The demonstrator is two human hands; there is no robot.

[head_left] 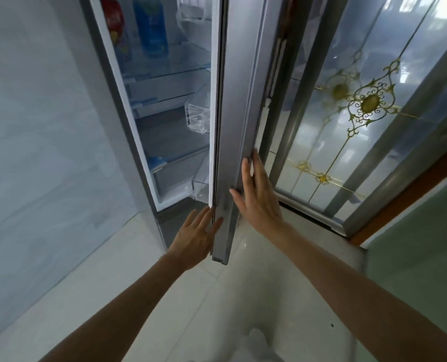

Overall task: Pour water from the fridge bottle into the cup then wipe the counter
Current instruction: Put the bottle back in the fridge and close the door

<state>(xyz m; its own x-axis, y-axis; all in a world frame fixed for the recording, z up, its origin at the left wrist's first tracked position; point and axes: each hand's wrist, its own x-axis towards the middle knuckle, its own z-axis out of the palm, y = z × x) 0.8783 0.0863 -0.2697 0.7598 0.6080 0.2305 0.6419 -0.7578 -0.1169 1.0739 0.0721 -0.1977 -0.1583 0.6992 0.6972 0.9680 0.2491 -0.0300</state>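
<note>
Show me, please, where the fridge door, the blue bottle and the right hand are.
fridge door [232, 100], head view, on its grey edge.
blue bottle [151, 27], head view, on its blurred body.
right hand [256, 199], head view, on its back.

Open fridge [164, 105] at the upper left, its door [232, 126] edge-on at the centre of the frame.

The left hand [196, 233] is laid against the door's lower edge on its inner side, the right hand [256, 197] flat on its outer side. Two bottles [136, 27] are seen on the top shelf at the upper left, with door bins [198, 113] lower down beside the door. A glass sliding door [347, 113] is found to the right, and the floor [164, 283] below.
</note>
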